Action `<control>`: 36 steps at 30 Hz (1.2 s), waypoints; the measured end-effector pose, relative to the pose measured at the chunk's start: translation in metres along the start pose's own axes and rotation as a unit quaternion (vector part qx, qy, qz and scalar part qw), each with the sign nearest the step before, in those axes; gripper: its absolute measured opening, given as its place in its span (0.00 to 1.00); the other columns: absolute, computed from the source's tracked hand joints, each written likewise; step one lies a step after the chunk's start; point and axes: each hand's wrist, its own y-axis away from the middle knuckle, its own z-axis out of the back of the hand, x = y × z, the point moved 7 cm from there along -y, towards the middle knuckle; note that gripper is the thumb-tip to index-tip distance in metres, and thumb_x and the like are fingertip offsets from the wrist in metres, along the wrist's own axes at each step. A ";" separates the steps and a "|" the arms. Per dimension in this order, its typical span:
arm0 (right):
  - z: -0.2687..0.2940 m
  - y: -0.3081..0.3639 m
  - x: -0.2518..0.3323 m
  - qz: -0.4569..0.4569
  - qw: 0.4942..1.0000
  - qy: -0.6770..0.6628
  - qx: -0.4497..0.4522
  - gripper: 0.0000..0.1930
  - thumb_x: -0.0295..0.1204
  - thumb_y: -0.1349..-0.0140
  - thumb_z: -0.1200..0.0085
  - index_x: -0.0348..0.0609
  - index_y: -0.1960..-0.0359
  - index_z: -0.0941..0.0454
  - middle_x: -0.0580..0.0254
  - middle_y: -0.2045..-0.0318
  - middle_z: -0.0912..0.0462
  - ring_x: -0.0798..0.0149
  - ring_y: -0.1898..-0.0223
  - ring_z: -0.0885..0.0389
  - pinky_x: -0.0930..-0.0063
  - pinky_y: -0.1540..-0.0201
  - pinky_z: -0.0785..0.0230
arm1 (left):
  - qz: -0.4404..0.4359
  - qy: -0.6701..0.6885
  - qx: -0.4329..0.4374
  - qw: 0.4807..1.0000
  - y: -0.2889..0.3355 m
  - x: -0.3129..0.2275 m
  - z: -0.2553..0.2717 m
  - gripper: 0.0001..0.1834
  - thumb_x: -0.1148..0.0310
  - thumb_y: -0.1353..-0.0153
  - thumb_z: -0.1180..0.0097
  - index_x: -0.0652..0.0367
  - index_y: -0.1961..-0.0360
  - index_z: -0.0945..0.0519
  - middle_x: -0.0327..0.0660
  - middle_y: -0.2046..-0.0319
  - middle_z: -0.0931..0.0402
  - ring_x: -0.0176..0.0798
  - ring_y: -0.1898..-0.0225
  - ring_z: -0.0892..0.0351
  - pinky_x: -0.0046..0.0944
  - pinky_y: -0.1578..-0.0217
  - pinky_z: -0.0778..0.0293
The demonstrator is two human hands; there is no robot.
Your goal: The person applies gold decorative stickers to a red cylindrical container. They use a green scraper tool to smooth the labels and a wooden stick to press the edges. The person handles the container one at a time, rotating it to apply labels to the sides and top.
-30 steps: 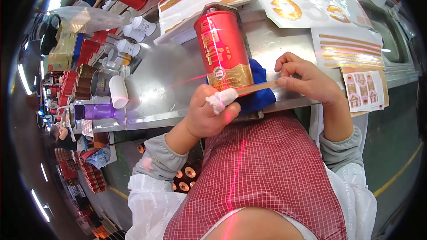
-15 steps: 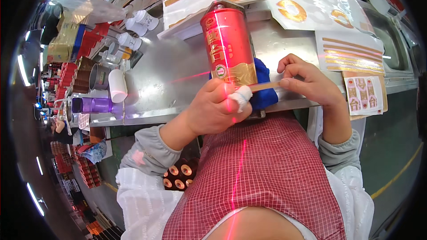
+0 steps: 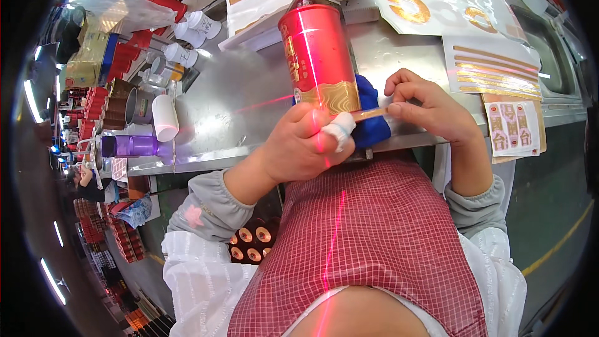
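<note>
A red bottle [image 3: 318,43] with a wavy gold band near its base lies in a metal holder, its base toward me. My left hand [image 3: 296,146] is closed around the base end, one finger wrapped in white material [image 3: 340,130]. From beside that finger a narrow gold strip [image 3: 372,113] runs right to my right hand [image 3: 430,106], which pinches its free end between thumb and forefinger. Where the strip meets the bottle is hidden by my left hand. A blue cloth [image 3: 372,126] is bunched under the bottle's right side. A red light line crosses the bottle lengthwise.
Right of the bottle lie a sheet of gold strips [image 3: 496,72] and a sheet of label stickers [image 3: 513,128]. Sheets with gold ring pieces [image 3: 409,7] are behind. White cups [image 3: 203,25], a white roll [image 3: 165,118] and a purple container [image 3: 137,146] stand at left.
The bottle has turned to the left, so its gold lettering and round emblem have shifted toward its left edge. My right hand has moved slightly left with the strip.
</note>
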 end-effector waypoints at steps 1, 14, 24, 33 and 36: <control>-0.001 0.000 0.001 0.004 1.000 0.004 0.001 0.10 0.31 0.38 0.43 0.40 0.74 0.27 0.66 0.57 0.32 0.75 0.62 0.35 0.81 0.58 0.40 | 0.000 -0.003 -0.001 1.000 -0.006 -0.001 0.000 0.17 0.75 0.68 0.36 0.48 0.71 0.18 0.34 0.56 0.24 0.39 0.64 0.29 0.40 0.68 0.30; -0.007 -0.005 0.000 -0.011 1.000 0.011 0.022 0.11 0.33 0.37 0.44 0.39 0.73 0.26 0.67 0.57 0.32 0.76 0.63 0.35 0.82 0.59 0.40 | 0.024 0.008 -0.035 0.999 0.007 0.002 0.004 0.15 0.74 0.68 0.35 0.50 0.72 0.19 0.35 0.55 0.25 0.39 0.64 0.29 0.38 0.68 0.29; -0.009 -0.009 0.004 -0.007 0.999 0.019 0.029 0.11 0.33 0.36 0.44 0.38 0.72 0.26 0.67 0.56 0.31 0.76 0.63 0.35 0.83 0.61 0.40 | 0.102 0.048 -0.085 0.990 0.015 0.006 0.011 0.14 0.78 0.69 0.36 0.55 0.75 0.19 0.38 0.57 0.23 0.42 0.65 0.30 0.39 0.70 0.33; -0.012 -0.004 0.008 0.025 0.999 0.005 0.031 0.11 0.33 0.36 0.44 0.37 0.72 0.26 0.66 0.57 0.32 0.75 0.61 0.34 0.81 0.58 0.39 | 0.073 0.051 -0.051 0.995 0.002 0.008 0.007 0.15 0.73 0.69 0.36 0.49 0.73 0.19 0.35 0.59 0.25 0.40 0.67 0.29 0.40 0.69 0.31; -0.015 -0.008 0.012 0.021 0.998 0.029 0.048 0.11 0.33 0.36 0.45 0.37 0.72 0.25 0.66 0.56 0.32 0.74 0.61 0.34 0.80 0.57 0.39 | 0.108 0.010 -0.058 0.992 0.016 0.006 0.008 0.12 0.69 0.67 0.37 0.46 0.75 0.21 0.33 0.63 0.26 0.39 0.66 0.28 0.40 0.70 0.31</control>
